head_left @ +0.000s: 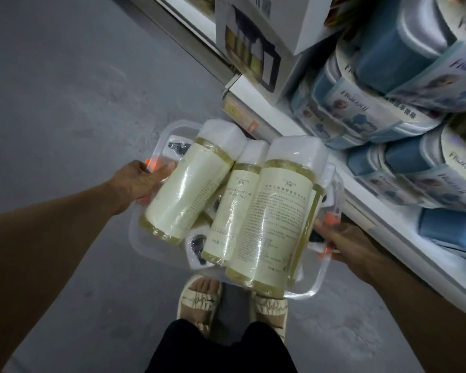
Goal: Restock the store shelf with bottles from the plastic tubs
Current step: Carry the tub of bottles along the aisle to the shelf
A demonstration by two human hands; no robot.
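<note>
I carry a clear plastic tub [307, 288] above the grey floor, level with the lower shelf. Three pale yellow bottles wrapped in film with white caps lie piled in it: one at the left [183, 184], one in the middle [230, 211], one at the right [275, 211]. Small dark pump heads in film [197, 244] lie under them. My left hand [140, 181] grips the tub's left rim, thumb over the edge. My right hand [342, 244] grips the right rim.
White store shelves [280, 114] run along the right, stacked with blue and white boxed goods [388, 103]. A white carton with a printed picture [253, 44] stands on the upper shelf. Below the tub are my feet in beige sandals [199, 297] on grey concrete floor.
</note>
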